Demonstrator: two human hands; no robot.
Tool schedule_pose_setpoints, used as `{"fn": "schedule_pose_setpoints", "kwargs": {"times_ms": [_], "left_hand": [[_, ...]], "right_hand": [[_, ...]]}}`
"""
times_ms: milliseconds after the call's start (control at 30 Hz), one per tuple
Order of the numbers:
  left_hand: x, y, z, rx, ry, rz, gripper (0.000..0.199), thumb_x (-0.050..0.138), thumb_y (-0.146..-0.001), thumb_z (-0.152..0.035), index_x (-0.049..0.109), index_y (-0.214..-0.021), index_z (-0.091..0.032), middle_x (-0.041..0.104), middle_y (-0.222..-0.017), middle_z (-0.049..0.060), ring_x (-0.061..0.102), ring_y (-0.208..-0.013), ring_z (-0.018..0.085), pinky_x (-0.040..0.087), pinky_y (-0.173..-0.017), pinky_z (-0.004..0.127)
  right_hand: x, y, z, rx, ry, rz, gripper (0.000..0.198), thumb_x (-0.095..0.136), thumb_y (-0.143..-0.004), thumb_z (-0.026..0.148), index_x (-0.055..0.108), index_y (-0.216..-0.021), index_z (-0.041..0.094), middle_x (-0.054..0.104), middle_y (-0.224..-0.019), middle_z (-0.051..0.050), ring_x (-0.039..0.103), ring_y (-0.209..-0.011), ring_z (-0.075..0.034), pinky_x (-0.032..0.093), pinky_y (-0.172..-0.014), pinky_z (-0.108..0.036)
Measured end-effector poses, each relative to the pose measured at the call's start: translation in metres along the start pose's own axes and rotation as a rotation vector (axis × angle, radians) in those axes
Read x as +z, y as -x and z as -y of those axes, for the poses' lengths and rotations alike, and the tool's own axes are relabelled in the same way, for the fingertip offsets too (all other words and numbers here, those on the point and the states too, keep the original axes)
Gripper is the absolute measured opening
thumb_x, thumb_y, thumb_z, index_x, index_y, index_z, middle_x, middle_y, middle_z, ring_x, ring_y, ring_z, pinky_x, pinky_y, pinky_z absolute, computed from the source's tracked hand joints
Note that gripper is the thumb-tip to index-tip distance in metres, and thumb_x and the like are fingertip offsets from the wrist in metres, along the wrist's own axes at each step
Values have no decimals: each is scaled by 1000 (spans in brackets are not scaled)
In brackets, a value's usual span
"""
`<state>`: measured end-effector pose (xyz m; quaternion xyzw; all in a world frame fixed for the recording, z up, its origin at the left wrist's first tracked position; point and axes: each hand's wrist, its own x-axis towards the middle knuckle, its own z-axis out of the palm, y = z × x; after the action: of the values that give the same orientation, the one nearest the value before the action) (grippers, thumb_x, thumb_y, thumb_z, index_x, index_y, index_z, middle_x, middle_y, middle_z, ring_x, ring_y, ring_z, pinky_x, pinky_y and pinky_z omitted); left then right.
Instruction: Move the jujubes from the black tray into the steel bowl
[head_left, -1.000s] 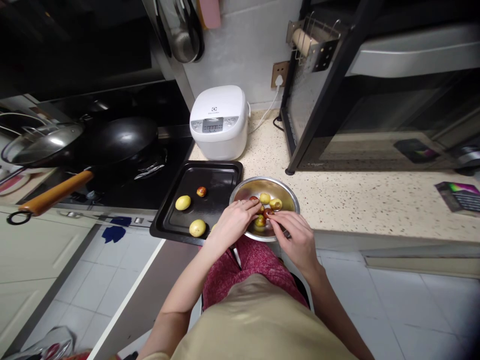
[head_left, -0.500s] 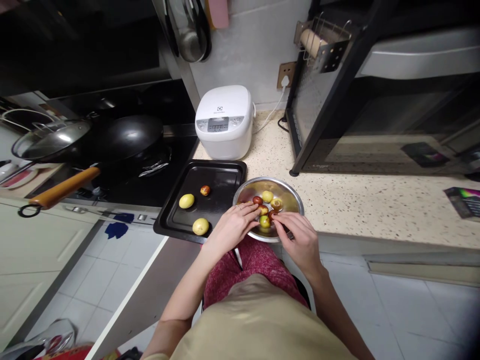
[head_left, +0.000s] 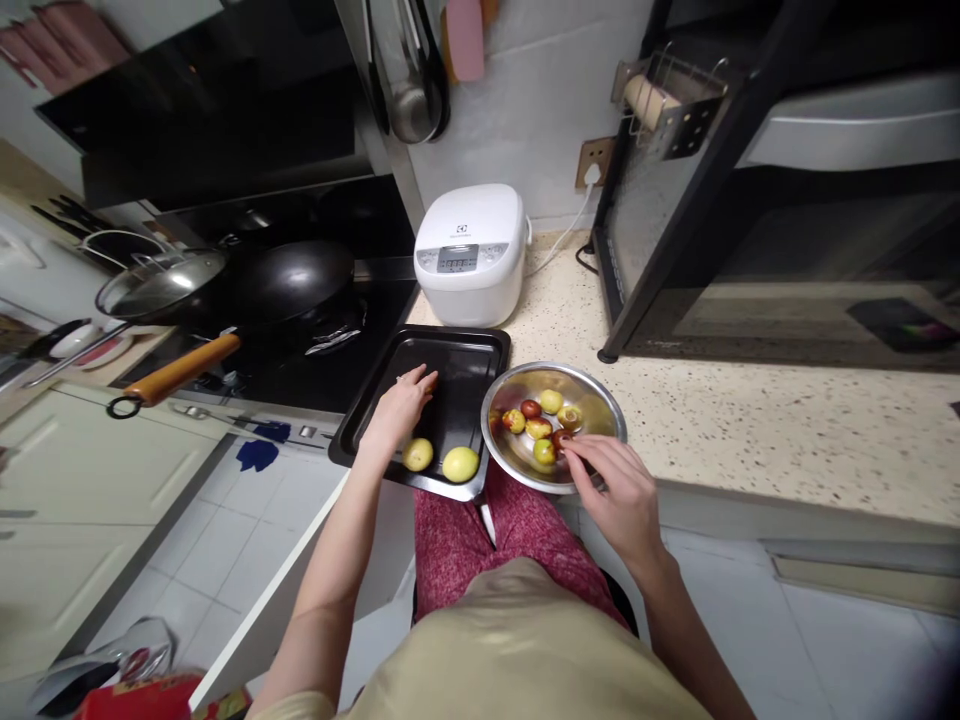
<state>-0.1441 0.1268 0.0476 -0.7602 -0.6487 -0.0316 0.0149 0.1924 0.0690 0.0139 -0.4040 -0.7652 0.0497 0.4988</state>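
Note:
My left hand [head_left: 399, 412] reaches over the black baking tray [head_left: 463, 350], fingers stretched out and slightly apart. A small reddish-brown jujube [head_left: 432, 386] shows by its fingertips, mostly covered by them. Two yellow round fruits [head_left: 460, 464] lie near the tray's front edge, below this hand. Beside the tray stands a steel bowl [head_left: 517, 385] containing several red, brown and yellow-green jujubes [head_left: 538, 428]. Inside its right side, my right hand [head_left: 615, 485] pinches a dark red jujube [head_left: 560, 438] between thumb and fingers.
A white rice cooker [head_left: 471, 260] stands behind the tray. On the left, a wok [head_left: 296, 280] with a wooden handle [head_left: 180, 370] sits on the stove, the handle jutting toward the front. A black rack [head_left: 645, 280] holding an oven rises behind the counter on the right.
My left hand has left the bowl and moved left over the tray. Both yellow fruits have rolled toward the tray's front right. My right hand stays at the bowl. The camera view has shifted.

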Motion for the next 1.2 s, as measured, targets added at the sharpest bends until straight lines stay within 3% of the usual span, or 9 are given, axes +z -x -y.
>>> {"fn": "schedule_pose_setpoints", "kwargs": {"times_ms": [133,233,400,500,600,833,1000,1200], "left_hand": [[4,-11,-3,22,26,40,28,51,-101,-10,65,-123,-19,67,-127,13,70,-111,24,58,-97,38],[3,-15,-6,31,38,35,20,55,-98,-8,66,-109,-19,67,-112,9,69,-99,23,59,-92,36],[-12,-6,-20,67,207,-120,18,59,-99,-13,61,-115,-20,63,-116,8,67,-101,23,57,-92,38],[-25,7,-44,131,397,-266,17,61,-100,-19,59,-117,-21,63,-115,7,65,-106,23,56,-95,37],[-30,20,-73,235,551,-296,18,62,-101,-22,59,-118,-21,63,-119,8,65,-112,22,55,-99,34],[-16,31,-116,386,723,-108,23,66,-99,-21,60,-120,-21,64,-123,9,66,-115,24,54,-102,36],[-17,26,-126,350,665,36,14,65,-97,-16,63,-110,-19,65,-114,8,68,-104,23,55,-96,35],[-18,22,-133,331,513,86,8,58,-102,-17,66,-104,-18,67,-108,6,69,-98,21,57,-89,33]], "right_hand": [[-1,0,1,-6,1,-4,17,64,-96,11,72,-105,22,80,-97,-5,74,-91,-22,57,-85,-40],[-2,1,1,0,5,-6,17,63,-96,11,72,-106,22,80,-97,-5,74,-92,-22,57,-85,-40],[-4,3,1,20,17,-5,16,63,-97,12,73,-104,23,80,-95,-5,74,-91,-22,58,-85,-39],[-2,4,2,28,11,6,15,63,-97,12,73,-103,22,80,-95,-5,74,-91,-22,58,-86,-39],[0,4,3,33,16,16,15,63,-97,12,73,-103,22,80,-96,-6,74,-91,-22,58,-85,-39],[1,5,2,6,23,13,15,65,-96,10,72,-104,21,80,-95,-5,74,-92,-22,57,-85,-38],[1,8,0,19,36,23,15,64,-97,11,72,-104,21,79,-95,-5,73,-92,-22,57,-85,-39],[2,10,-1,7,47,22,15,66,-95,9,70,-104,20,79,-95,-5,73,-92,-21,56,-84,-38]]}}
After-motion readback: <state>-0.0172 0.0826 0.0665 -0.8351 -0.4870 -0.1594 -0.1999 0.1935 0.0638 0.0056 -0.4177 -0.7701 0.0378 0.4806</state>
